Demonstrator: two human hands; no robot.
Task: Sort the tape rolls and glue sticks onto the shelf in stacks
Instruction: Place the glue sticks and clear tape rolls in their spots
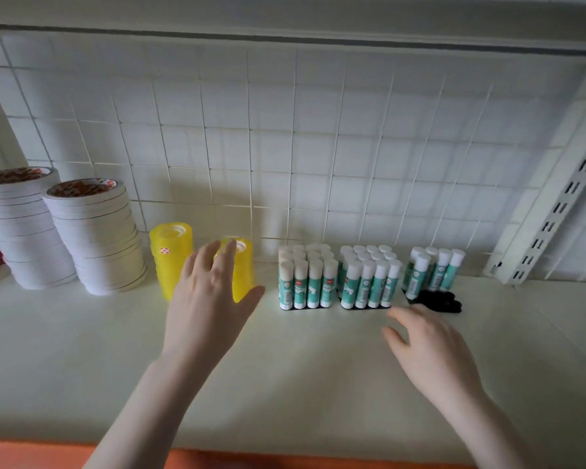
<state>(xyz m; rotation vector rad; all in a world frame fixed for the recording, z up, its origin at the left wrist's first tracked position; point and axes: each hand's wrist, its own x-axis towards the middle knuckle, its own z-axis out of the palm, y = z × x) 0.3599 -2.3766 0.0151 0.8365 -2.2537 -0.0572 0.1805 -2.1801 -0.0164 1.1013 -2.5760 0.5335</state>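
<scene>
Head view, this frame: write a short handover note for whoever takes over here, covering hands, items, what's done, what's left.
Left hand: open, fingers against the right yellow tape stack, not gripping.
Right hand: open, hovering above the shelf, holding nothing.
Placed: two white tape stacks, left yellow tape stack, two full glue stick blocks.
Left: the third glue stick group only partly fills its black tray; no loose items in view.
</scene>
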